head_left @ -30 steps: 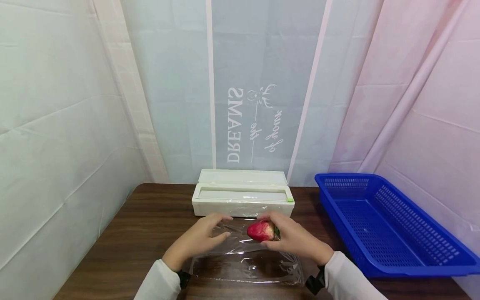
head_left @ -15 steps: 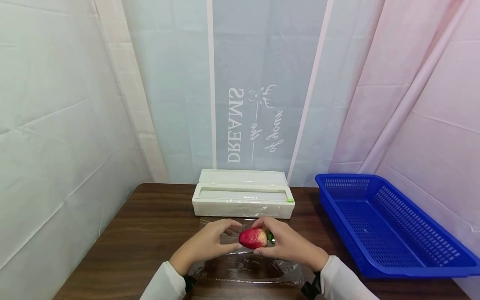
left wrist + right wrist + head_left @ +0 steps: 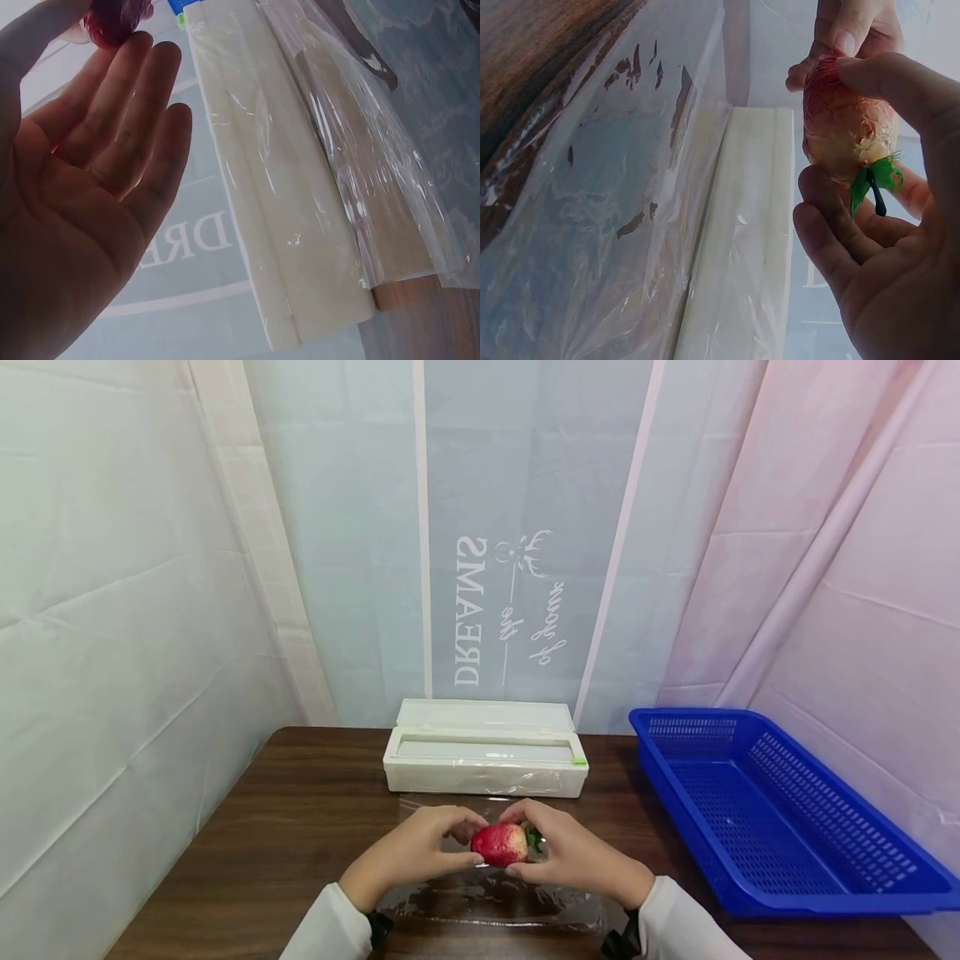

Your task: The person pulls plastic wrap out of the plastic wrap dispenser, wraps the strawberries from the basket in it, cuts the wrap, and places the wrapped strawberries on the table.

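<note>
Pale drapes [image 3: 135, 568] wall in a dark wood-grain surface [image 3: 262, 827], mirrored lettering [image 3: 471, 610] on the panel well beyond the grips. Far left first: the left grip [image 3: 422, 852] has thumb and fingertips pinching the narrow red tip of the fruit, a light touch by the look of it, likely just steadying that end. And here's the red fruit [image 3: 497, 845] itself, lying sideways between the two grips, pointed end to the left. Two-ended support probably keeps it from rolling.

Directly below both grips spreads clear film [image 3: 498, 897], creased and glossy, presumably laid flat to give working room. Just beyond them sits the white box [image 3: 483, 777], film clinging to its front, lid [image 3: 483, 716] tipped back, perhaps to leave the film's path free. On to the right grip [image 3: 573, 852]: curled round the paler, broader end, thumb against fingers, leaving the green stalk [image 3: 877, 180] uncrushed. Finally, well to the right of that grip, the blue basket [image 3: 847, 906], seemingly parked aside to stay out of the way.
</note>
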The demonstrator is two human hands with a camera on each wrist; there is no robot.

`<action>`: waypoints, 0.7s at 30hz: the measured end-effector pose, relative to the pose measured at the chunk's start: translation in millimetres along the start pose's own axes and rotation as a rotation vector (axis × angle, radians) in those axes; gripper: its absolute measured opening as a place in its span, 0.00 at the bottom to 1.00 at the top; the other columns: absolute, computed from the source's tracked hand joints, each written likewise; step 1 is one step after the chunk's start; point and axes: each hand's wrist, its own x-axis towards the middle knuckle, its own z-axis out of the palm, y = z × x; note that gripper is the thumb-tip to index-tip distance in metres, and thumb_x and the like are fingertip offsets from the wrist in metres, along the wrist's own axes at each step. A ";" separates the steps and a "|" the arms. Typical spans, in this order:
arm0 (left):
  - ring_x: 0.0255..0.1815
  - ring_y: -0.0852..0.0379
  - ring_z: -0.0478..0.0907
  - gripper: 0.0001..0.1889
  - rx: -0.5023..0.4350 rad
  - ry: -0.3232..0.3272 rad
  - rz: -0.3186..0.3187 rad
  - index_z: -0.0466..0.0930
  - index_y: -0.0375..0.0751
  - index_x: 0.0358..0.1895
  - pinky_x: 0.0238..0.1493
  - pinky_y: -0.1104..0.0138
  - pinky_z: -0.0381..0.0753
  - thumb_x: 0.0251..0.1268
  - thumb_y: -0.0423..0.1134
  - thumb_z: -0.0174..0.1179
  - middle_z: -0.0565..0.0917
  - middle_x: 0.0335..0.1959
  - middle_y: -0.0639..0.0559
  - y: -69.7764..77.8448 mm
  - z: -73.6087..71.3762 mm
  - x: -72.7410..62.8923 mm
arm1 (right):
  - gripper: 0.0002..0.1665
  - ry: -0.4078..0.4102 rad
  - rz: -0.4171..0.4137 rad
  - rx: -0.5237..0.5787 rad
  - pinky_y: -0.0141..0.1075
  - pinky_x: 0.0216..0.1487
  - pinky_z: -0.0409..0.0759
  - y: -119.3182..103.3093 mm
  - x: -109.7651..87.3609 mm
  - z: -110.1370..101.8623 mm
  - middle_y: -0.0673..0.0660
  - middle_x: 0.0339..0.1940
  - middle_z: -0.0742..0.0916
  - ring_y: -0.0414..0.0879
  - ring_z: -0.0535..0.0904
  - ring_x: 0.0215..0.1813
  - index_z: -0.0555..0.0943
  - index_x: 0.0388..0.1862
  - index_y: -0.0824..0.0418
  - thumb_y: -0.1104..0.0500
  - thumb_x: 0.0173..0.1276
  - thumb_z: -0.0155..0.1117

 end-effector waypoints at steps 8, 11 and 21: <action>0.42 0.60 0.84 0.19 0.049 -0.068 -0.027 0.83 0.44 0.51 0.47 0.63 0.83 0.60 0.47 0.73 0.86 0.40 0.60 -0.7 -1.4 -0.5 | 0.29 -0.057 -0.008 0.024 0.33 0.49 0.81 2.0 -5.4 2.1 0.45 0.52 0.82 0.37 0.80 0.51 0.73 0.61 0.53 0.55 0.63 0.75; 0.42 0.62 0.83 0.19 0.060 -0.100 -0.045 0.84 0.44 0.51 0.47 0.66 0.83 0.59 0.45 0.74 0.86 0.39 0.61 -1.5 -0.8 -0.7 | 0.28 -0.077 -0.015 0.012 0.33 0.50 0.81 2.4 -6.7 4.6 0.46 0.53 0.82 0.37 0.80 0.52 0.74 0.60 0.53 0.54 0.64 0.75; 0.38 0.70 0.81 0.18 0.079 -0.173 -0.098 0.85 0.45 0.47 0.42 0.72 0.81 0.54 0.43 0.78 0.85 0.37 0.64 2.8 5.6 -2.9 | 0.28 -0.151 0.000 -0.057 0.36 0.56 0.79 3.1 -11.1 14.6 0.44 0.53 0.82 0.37 0.78 0.56 0.73 0.60 0.51 0.48 0.66 0.73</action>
